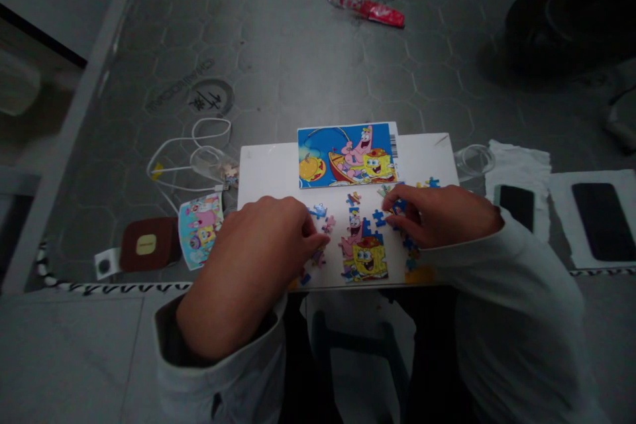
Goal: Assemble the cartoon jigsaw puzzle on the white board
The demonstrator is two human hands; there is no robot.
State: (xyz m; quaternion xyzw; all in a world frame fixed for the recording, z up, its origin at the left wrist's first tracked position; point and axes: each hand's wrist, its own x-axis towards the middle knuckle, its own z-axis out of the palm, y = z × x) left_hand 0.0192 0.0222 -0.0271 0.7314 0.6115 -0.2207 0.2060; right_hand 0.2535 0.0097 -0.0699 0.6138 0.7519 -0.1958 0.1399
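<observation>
On the white board (268,165) lies a partly joined cartoon jigsaw puzzle (365,258), with a yellow sponge figure and a pink starfish. Several loose puzzle pieces lie on both sides of it. My left hand (271,232) is over the board's left part, fingers curled and thumb near loose pieces (318,211); what it holds, if anything, is hidden. To the right of the joined part, my right hand (430,212) has thumb and index finger closed in a pinch at a blue puzzle piece (378,218). The picture card (348,156) rests along the board's far edge.
Left of the board are a colourful cartoon packet (199,228), a dark red box (149,245) and a white cable (171,140). A phone (603,222) and another dark device (515,205) lie at right. A red wrapper (370,8) is on the tiled floor.
</observation>
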